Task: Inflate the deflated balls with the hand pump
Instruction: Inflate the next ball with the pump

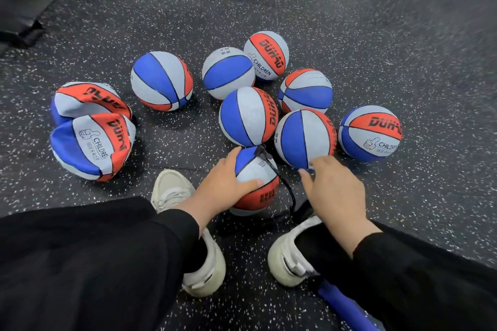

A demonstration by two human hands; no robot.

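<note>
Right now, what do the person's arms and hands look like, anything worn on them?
Both arms are covered by long black sleeves that end at the wrists: the left sleeve and the right sleeve. The left hand and right hand are bare, with no gloves. No rings, watch or bracelets show in this view.

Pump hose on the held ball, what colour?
Black hose, clearest in the head view.
</note>
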